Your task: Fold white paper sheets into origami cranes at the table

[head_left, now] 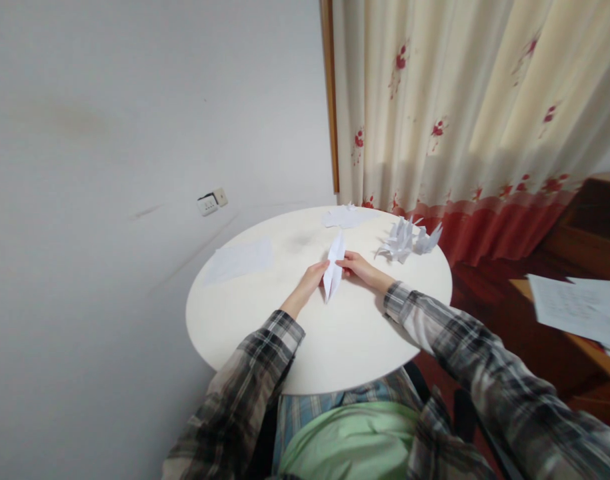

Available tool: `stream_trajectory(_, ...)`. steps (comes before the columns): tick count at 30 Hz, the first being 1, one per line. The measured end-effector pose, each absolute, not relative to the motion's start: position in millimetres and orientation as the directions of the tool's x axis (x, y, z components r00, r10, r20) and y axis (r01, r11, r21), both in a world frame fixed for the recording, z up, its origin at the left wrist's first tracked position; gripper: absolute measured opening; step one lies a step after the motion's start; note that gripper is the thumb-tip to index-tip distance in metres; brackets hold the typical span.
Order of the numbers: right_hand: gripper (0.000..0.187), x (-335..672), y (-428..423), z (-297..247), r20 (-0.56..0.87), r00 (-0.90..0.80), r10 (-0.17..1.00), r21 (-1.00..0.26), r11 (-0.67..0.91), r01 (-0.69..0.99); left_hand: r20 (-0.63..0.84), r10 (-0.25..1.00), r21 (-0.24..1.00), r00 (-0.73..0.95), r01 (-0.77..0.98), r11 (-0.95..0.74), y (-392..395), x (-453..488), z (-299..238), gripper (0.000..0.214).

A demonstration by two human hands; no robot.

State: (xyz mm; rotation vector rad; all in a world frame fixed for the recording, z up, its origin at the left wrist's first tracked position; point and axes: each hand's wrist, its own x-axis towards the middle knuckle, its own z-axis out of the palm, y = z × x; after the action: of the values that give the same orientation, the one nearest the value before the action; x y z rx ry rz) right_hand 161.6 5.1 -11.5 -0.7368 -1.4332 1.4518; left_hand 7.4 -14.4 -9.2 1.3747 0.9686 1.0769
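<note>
A folded white paper piece [333, 267], long and pointed at both ends, stands between my two hands near the middle of a round white table [265, 320]. My left hand [312, 277] pinches its left side with closed fingers. My right hand [357, 267] grips its right side, fingers pressed on the fold. Both arms wear plaid sleeves.
A flat white sheet [239, 260] lies on the table's left. Folded paper cranes [407, 240] cluster at the right rim, and more folded paper [347, 217] lies at the far edge. A flowered curtain [459, 113] hangs behind. Printed sheets [579, 307] rest on a wooden surface to the right.
</note>
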Motion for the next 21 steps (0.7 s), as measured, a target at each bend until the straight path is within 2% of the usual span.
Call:
stream_trajectory(4, 0.018, 162.2, 4.0, -11.6, 0.197, -0.421, 0.886, -0.978, 0.147, -0.150, 0.096, 0.969, 0.994, 0.226, 0.024, -0.104, -11.7, 5.3, -12.3, 0.027)
stream_trajectory(13, 0.038, 160.0, 8.7, -16.5, 0.242, -0.231, 0.942, -0.968, 0.218, -0.125, 0.114, 0.986, 0.993, 0.125, -0.037, -0.110, -8.6, 4.0, -16.1, 0.032)
stream_trajectory(17, 0.039, 159.1, 10.0, -19.3, 0.247, -0.215, 0.945, -0.967, 0.227, -0.112, 0.111, 0.993, 0.992, 0.039, -0.069, -0.108, -9.3, 4.4, -13.9, 0.034)
stream_trajectory(21, 0.033, 159.3, 9.8, -19.1, 0.251, -0.244, 0.937, -0.967, 0.234, -0.099, 0.118, 0.991, 0.991, 0.057, -0.063, -0.115, -10.8, 3.6, -12.5, 0.034)
